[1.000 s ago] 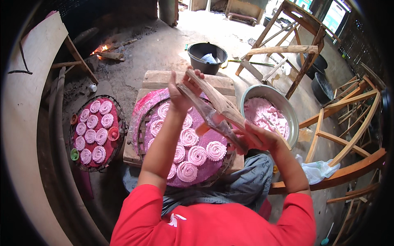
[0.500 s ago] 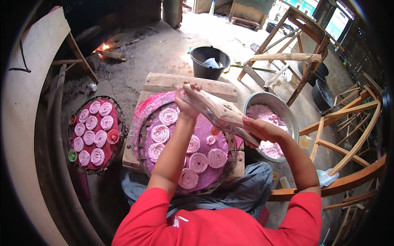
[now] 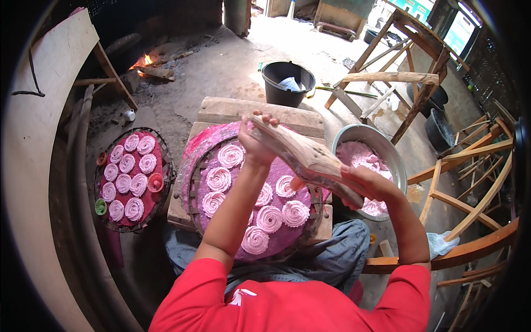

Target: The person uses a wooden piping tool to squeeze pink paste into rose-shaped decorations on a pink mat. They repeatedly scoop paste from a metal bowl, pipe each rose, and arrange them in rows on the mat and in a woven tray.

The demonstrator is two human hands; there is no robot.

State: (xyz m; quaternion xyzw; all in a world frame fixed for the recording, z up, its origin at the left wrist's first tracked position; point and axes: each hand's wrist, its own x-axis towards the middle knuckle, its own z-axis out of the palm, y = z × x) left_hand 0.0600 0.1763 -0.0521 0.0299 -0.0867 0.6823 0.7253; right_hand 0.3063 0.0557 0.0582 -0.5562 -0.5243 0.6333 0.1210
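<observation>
Across the middle, slanting down to the right, is a pale wooden hand press (image 3: 304, 154). My left hand (image 3: 258, 145) grips its upper left end, fingertips curling over the far edge. My right hand (image 3: 371, 185) is closed around its lower right end. An orange nozzle (image 3: 297, 183) shows below the press, beside a pink dough rosette (image 3: 285, 187). Several more rosettes (image 3: 269, 219) lie on a pink-purple sheet (image 3: 293, 237) over a round woven tray (image 3: 193, 191). My left forearm hides part of the tray.
A metal basin (image 3: 399, 166) of pink dough (image 3: 359, 156) stands to the right. Another woven tray (image 3: 166, 191) with rosettes lies left. The wooden table (image 3: 265, 113) supports the main tray. Beyond are a black bucket (image 3: 285, 97), a fire (image 3: 145, 61) and wooden frames (image 3: 387, 77).
The small dab of dough by the nozzle has grown into a wide rosette. My right hand and the press's lower end have shifted slightly right. The whole view has moved a little.
</observation>
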